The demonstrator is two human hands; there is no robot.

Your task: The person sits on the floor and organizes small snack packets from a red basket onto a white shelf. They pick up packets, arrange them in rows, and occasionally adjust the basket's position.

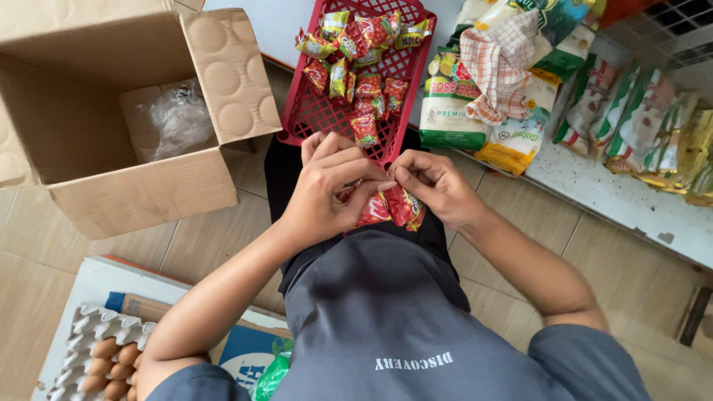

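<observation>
Beige floor tiles [208,238] underlie both hands [327,193] pinching red sachets [397,208].

At the top centre of the frame a red plastic basket [319,111] with a grid pattern is seen, filled with red and yellow sachets [356,52]. More red sachets [394,208], marked with yellow, are seen at the centre. A cloth [501,63] checked in orange and white is seen at the upper right, over green, white and yellow bags [445,104]. A plain brown cardboard box [148,186] is seen at the upper left. Brown eggs [111,364] in a pale grey tray [89,327] are seen at the lower left. A grey shirt [371,312] fills the bottom centre.
</observation>
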